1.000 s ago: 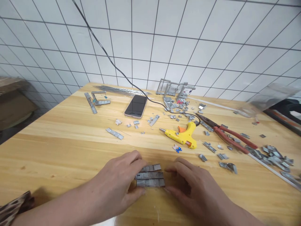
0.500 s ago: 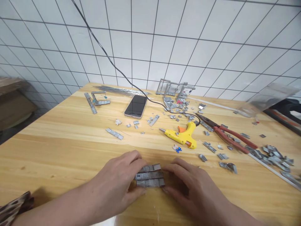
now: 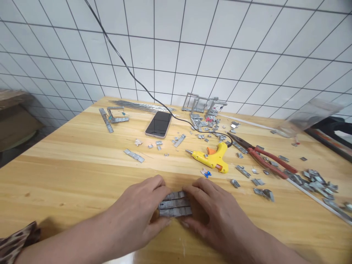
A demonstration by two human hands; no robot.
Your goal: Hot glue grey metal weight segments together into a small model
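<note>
Three short grey metal strips lie side by side on the wooden table, near its front edge. My left hand grips their left ends between the thumb and fingers. From the other side, my right hand pinches the right ends, fingertips at the far strip and thumb at the near one. Parts of the strips are hidden under the fingers. Beyond the hands lies a yellow glue gun, its nozzle pointing left. A small blue piece sits just in front of it.
Red-handled pliers and a pile of metal pieces lie to the right. A phone, thin metal rods and small metal frames are toward the tiled wall. A black cord runs to the glue gun.
My right hand has moved left and closed onto the right ends of the metal strips. The left hand has stayed in place. The view has shifted very slightly.
</note>
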